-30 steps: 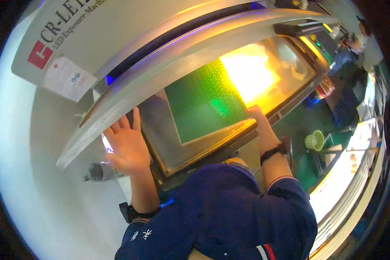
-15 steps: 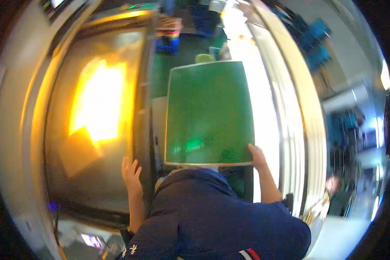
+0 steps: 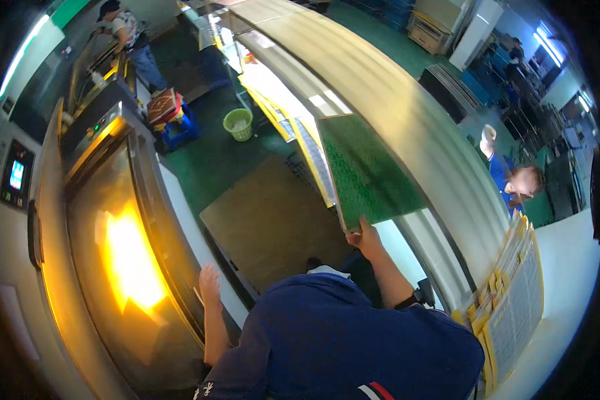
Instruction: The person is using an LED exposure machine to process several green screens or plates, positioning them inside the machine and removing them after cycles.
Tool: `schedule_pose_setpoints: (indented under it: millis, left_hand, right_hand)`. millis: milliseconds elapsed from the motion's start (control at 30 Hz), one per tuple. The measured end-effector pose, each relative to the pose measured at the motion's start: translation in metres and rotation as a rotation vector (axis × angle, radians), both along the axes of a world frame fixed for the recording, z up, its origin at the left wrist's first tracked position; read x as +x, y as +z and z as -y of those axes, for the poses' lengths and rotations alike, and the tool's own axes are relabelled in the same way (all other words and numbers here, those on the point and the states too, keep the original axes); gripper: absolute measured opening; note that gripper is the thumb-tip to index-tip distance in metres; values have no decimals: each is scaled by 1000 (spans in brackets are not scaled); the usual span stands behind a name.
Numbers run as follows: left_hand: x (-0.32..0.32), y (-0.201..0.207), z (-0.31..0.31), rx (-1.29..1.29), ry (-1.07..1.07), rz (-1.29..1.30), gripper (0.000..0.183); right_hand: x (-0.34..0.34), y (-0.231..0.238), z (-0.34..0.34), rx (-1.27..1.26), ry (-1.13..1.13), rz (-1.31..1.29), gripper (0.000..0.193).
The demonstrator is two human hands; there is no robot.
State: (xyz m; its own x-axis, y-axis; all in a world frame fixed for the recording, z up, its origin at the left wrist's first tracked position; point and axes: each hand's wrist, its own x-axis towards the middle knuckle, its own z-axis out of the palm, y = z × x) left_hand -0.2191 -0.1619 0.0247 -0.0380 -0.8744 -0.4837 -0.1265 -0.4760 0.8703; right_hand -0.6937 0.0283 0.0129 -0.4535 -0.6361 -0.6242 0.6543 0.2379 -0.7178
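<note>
My right hand grips the near corner of a thin, flat green board. The board tilts over the brightly lit bench on my right, close to the long pale curved cover. My left hand is raised and open, its fingers pointing up with nothing visible in them. It is nearest the frame edge of the machine on my left, whose dark bed glows bright yellow in the middle.
A brown sheet lies between the machine and the bench. Beyond are a green basket and a blue stool with items stacked on it. Yellow-edged panels stand at near right. One person works far left; another is beyond the pale cover.
The view has turned to the right. The green board has moved from in front of my body over to the lit bench, still in my right hand. My left hand stays empty beside the machine.
</note>
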Motion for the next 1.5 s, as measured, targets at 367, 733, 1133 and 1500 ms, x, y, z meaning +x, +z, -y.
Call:
schedule_pose_setpoints:
  millis: [367,733,1133,1500]
  left_hand:
    - [-217,17,-16,-57,-806,-40,60]
    - [-244,42,25,-123,-928,-49,59]
    - [-253,131,51,215,-707,-897,68]
    - [-150,94,129,161,-593,-533,47]
  right_hand:
    - [-62,182,137,-690,-240,42,48]
    - [-61,208,182,-485,-543,139,56]
    - [-5,188,-48,-408,467,-344,33]
    - [-18,178,-51,59,296,-738,43]
